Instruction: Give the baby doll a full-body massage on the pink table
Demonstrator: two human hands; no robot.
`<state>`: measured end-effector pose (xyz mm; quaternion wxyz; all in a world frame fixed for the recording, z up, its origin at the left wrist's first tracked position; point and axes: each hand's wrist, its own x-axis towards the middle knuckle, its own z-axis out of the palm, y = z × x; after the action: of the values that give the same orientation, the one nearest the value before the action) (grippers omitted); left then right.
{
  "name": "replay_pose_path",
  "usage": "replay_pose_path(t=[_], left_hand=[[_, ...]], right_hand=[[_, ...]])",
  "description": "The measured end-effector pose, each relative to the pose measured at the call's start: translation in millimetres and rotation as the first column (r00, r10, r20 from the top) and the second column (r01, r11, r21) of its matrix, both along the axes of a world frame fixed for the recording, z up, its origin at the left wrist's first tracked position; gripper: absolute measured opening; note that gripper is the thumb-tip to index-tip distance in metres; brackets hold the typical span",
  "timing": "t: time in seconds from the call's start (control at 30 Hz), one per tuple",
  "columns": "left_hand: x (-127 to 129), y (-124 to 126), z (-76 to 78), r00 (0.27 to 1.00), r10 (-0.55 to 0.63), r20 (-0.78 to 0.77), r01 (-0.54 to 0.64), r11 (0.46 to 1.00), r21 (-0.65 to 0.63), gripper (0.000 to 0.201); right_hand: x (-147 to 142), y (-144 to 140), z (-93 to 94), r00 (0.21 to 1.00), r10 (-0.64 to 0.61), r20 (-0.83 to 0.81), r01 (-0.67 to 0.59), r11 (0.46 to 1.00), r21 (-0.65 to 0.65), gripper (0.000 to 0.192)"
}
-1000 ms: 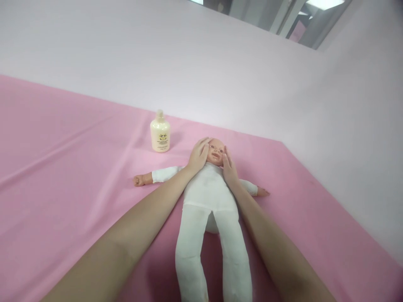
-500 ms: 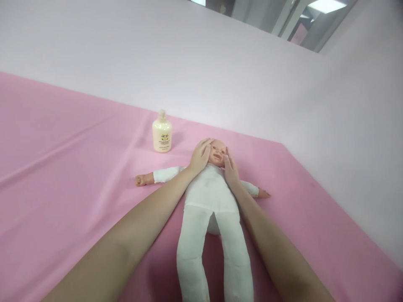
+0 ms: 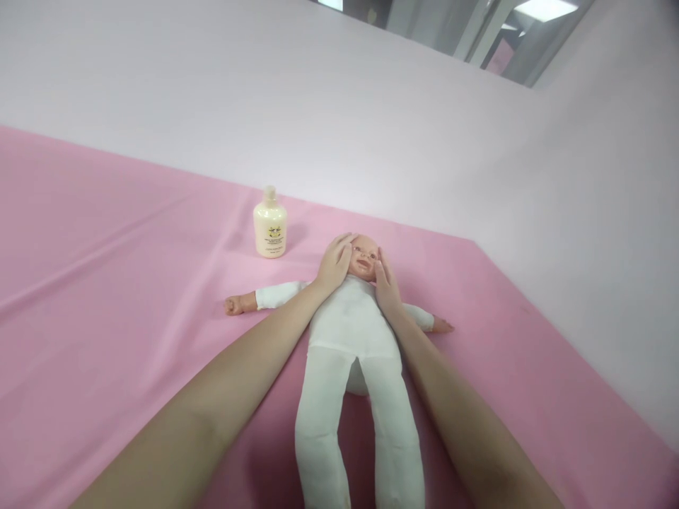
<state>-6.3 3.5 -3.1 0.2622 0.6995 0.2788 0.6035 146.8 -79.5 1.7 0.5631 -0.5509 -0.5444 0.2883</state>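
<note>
A baby doll (image 3: 354, 318) with a white cloth body lies on its back, its head away from me and its legs toward me. My left hand (image 3: 335, 263) rests along the left side of the doll's head, its fingers stretched out flat over the cheek and temple. Against the opposite cheek lies my right hand (image 3: 387, 283), also with straight fingers. Between them the doll's face (image 3: 363, 260) shows in part; the sides of the head are covered. Both forearms run alongside the doll's body and cross over its arms.
A cream-coloured bottle (image 3: 270, 225) with a printed label stands upright to the left beyond the doll's arm. Under everything spreads a pink cloth (image 3: 132, 268) with some creases. A white wall (image 3: 238, 92) rises behind and at the right, with a window (image 3: 450, 32) at the top.
The whole view has shifted very slightly, so everything sits a little further left. Both hands stay on the doll's face, with hardly any visible movement.
</note>
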Motion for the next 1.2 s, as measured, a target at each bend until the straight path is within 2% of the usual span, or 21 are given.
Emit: replay_pose_path(t=[1.2], left_hand=[[0.4,0.5,-0.5,1.000,-0.010,0.007,0.010,1.000,-0.006,0.056]], right_hand=[[0.2,-0.8,1.9,1.000,-0.001,0.011,0.001,1.000,-0.005,0.086]])
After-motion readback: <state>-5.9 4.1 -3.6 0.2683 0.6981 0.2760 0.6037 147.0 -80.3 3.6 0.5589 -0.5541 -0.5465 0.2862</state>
